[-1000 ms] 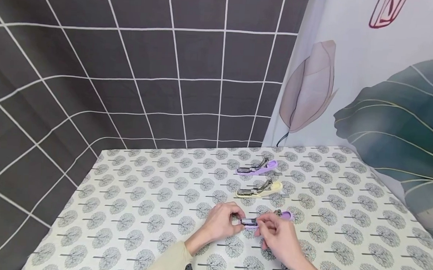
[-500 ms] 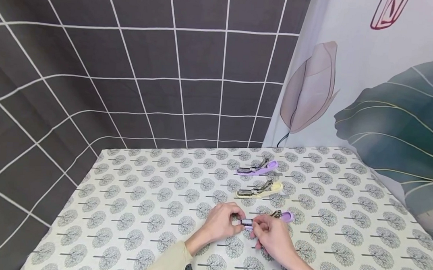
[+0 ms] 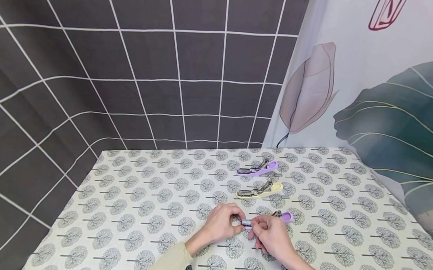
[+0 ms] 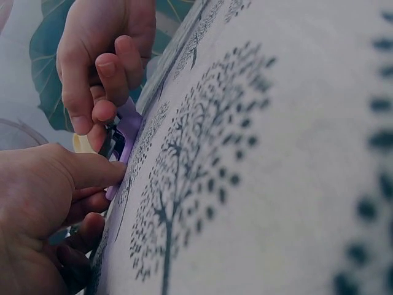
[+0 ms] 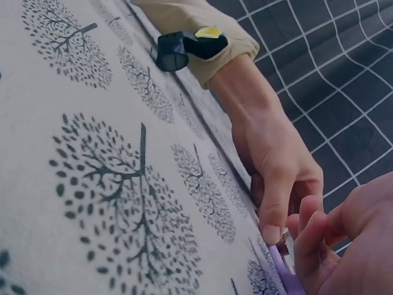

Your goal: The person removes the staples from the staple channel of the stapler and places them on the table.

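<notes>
An opened purple stapler (image 3: 288, 217) lies on the patterned tablecloth, its middle covered by my right hand. My left hand (image 3: 222, 223) grips its left end between thumb and fingers; the left wrist view shows the thumb (image 4: 101, 170) against the purple body. With thumb and forefinger, my right hand (image 3: 273, 236) pinches a small silvery staple strip (image 3: 246, 222) over the stapler's metal channel. The fingers partly hide the strip, so how it sits in the channel is unclear. Both hands are close together, fingertips slightly apart.
Behind lie an opened yellow stapler (image 3: 260, 190) and, farther back, another opened purple stapler (image 3: 257, 168). A grey staple strip (image 3: 282, 196) lies beside the yellow one. A dark gridded curtain (image 3: 189, 89) hangs behind the table; a leaf-printed cloth (image 3: 313, 87) hangs at right.
My right hand has shifted slightly left towards my left hand, baring more of the stapler's hinge. My left hand stays in place, and the other staplers have not moved.
</notes>
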Tool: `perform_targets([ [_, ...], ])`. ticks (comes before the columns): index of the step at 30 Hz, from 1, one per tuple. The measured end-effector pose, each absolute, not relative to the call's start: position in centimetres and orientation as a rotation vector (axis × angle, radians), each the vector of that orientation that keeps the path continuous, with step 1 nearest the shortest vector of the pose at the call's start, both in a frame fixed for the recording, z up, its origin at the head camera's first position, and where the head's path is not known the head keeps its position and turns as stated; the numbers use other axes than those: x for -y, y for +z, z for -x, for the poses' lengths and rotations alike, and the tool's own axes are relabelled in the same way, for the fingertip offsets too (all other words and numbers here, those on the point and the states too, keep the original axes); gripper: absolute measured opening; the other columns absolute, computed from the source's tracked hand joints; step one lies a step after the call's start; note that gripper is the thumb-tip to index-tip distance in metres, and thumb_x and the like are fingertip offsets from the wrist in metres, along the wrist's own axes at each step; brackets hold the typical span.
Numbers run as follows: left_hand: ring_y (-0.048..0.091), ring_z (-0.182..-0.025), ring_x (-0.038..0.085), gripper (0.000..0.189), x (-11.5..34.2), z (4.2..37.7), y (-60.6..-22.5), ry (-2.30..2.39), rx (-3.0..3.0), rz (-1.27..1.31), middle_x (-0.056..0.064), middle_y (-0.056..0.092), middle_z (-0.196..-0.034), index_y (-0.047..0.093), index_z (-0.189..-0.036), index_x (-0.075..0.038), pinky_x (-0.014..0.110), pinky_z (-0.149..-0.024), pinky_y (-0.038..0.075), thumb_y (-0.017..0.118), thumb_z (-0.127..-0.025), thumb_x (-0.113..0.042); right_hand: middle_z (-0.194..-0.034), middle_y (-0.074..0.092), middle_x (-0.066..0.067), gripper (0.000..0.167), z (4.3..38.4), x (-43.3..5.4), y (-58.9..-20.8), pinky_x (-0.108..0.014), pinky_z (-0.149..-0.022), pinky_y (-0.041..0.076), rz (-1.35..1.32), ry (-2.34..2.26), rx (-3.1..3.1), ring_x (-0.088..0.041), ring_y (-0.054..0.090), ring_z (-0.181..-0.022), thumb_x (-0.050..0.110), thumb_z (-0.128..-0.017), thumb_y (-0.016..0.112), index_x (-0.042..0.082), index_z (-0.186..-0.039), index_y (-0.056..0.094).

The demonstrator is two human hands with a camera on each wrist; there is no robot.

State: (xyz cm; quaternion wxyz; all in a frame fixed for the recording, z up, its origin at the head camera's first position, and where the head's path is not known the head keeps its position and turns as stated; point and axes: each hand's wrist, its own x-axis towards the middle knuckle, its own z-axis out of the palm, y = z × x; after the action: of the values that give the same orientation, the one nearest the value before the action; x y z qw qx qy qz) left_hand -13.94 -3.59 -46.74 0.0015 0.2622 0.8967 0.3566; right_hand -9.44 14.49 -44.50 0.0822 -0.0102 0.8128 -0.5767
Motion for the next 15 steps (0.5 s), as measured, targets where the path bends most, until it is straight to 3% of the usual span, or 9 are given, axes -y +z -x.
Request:
perform_targets([
  [15, 0.043, -0.058, -0.005, 0.022, 3.63, 14.01, -46.68, 1.126, -2.818, -0.837, -0.018, 0.064, -0.087, 0.075, -0.089, -0.021, 0.017, -0.059, 0.038, 0.086, -0.071, -0.014, -0.063, 0.063, -0.001, 0.011, 9.22, -13.56, -45.14, -0.030, -0.033, 0.044, 0.086, -1.695, -2.602, -0.015, 0.053, -0.038, -0.006, -0.089, 0.064, -0.002, -0.098, 0.060],
])
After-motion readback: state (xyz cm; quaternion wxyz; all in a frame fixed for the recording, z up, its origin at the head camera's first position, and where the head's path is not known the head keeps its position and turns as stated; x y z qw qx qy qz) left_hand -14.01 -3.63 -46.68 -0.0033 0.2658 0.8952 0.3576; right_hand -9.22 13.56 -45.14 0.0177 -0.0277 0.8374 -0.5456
